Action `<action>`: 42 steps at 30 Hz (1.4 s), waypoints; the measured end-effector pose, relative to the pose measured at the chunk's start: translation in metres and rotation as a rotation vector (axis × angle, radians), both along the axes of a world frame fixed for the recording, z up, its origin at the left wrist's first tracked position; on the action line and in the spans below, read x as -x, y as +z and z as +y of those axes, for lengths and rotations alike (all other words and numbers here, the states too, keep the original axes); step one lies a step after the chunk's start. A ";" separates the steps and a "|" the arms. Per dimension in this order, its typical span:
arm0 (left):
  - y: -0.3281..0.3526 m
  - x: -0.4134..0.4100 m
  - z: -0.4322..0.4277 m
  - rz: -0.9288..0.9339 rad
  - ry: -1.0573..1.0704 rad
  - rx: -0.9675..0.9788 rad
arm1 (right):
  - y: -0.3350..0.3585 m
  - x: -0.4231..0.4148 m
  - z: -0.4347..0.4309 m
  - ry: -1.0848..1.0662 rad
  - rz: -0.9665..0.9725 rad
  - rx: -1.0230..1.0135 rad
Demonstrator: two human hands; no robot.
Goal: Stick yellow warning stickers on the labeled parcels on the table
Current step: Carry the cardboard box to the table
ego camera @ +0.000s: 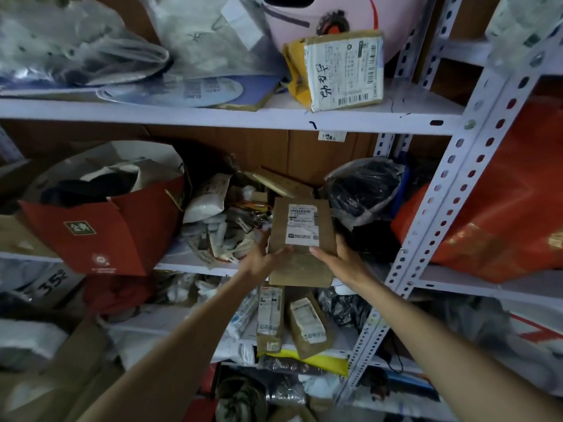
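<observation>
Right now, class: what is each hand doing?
Left hand: closed on the parcel, gripping its left edge.
Right hand: closed on the same parcel, gripping its right edge.

Print on white label (pixel 302 224) of brown parcel (pixel 300 239): too small, not legible. Parcel's lower L and R edges covered by left hand (pixel 261 259) and right hand (pixel 341 261); fingers behind parcel not seen. Both forearms cut off at bottom edge. Red paper bag (pixel 103 229) contents dark, not identified. Lower shelf items blurred, indistinct. Orange-red bag (pixel 502 214) cut off at R edge.
</observation>
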State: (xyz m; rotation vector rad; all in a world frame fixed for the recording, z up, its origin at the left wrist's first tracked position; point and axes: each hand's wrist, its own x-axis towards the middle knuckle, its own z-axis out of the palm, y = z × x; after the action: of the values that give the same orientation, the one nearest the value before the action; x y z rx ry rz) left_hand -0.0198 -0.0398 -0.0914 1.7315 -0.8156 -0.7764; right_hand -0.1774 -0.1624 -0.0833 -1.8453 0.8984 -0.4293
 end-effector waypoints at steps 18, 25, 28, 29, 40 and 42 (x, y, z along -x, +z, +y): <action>0.016 0.003 0.054 0.126 -0.040 0.104 | 0.013 0.003 0.067 -0.008 -0.006 0.024; 0.020 0.015 0.105 0.128 -0.170 0.109 | 0.018 0.039 0.143 -0.178 -0.060 -0.004; 0.028 0.039 0.116 0.085 -0.274 0.107 | 0.018 0.067 0.167 -0.253 -0.098 0.014; 0.030 0.049 0.116 0.066 -0.298 0.104 | 0.019 0.078 0.175 -0.278 -0.100 0.025; 0.036 0.259 0.126 0.131 -0.796 0.146 | 0.035 0.295 0.283 -0.724 -0.192 0.138; 0.034 0.313 0.139 0.154 -0.939 0.159 | 0.035 0.344 0.323 -0.864 -0.200 0.143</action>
State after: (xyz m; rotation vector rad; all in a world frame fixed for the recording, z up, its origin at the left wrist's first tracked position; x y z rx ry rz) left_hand -0.3325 0.0993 -0.0571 1.0722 -1.5573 -1.3855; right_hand -0.5215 0.1606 -0.0485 -1.4171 1.5288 -1.2065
